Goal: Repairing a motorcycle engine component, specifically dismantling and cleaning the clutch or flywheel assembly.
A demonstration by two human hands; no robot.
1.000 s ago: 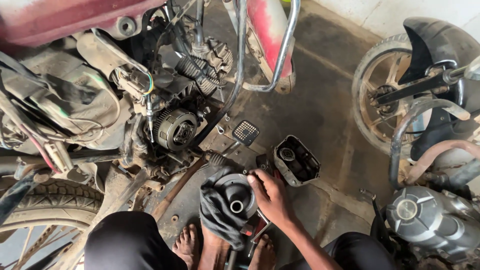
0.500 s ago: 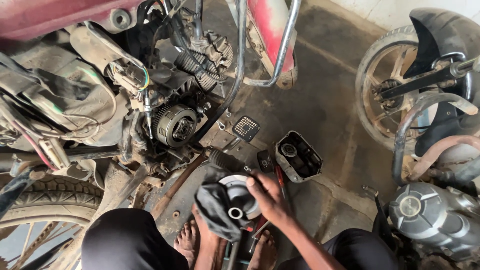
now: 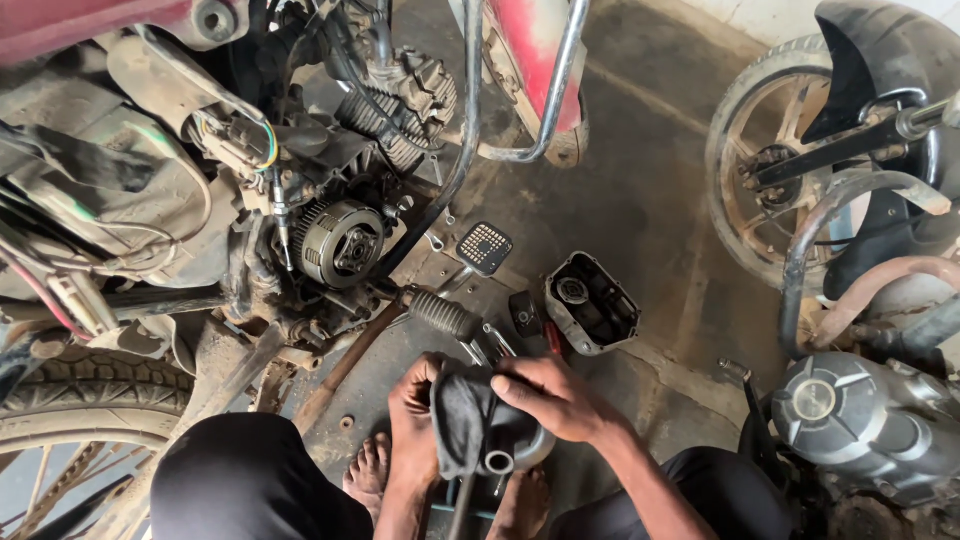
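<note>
Where fingers point(image 3: 520, 385) press — cloth-wrapped engine cover point(image 3: 500, 440) beneath.

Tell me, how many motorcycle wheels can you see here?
2. One spoked rear wheel sits at the lower left with its tread showing, and one alloy front wheel stands at the upper right. Others may lie outside the view.

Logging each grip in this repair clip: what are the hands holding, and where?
Both hold a round metal engine cover: left hand presses a dark rag on its left side, right hand grips its upper rim.
</note>
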